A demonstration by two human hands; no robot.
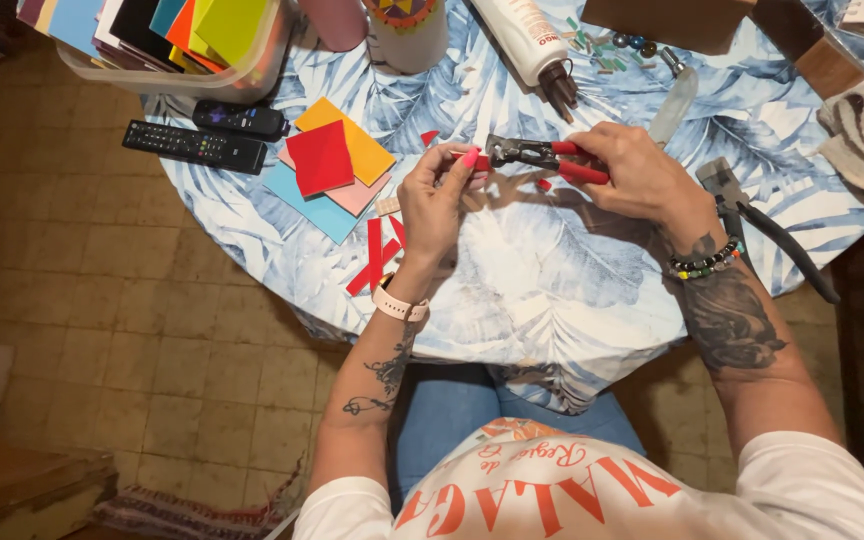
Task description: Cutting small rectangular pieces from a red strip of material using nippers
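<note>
My right hand (634, 178) grips red-handled pliers (544, 156), jaws pointing left. Between its fingertips my left hand (439, 198) pinches a small red piece (479, 162), right at the pliers' jaws. Both hands hover over a round table with a blue leaf-print cloth (552, 270). A tiny red scrap (543, 184) lies on the cloth just under the pliers. Red strips (376, 255) lie left of my left wrist.
A stack of red, orange, pink and blue squares (332, 165) lies left of my hands. Two black remotes (207, 135) and a clear bin of coloured sheets (167, 35) sit at far left. Black-handled pliers (767, 225), a white tube (527, 45) and beads (612, 50) lie beyond.
</note>
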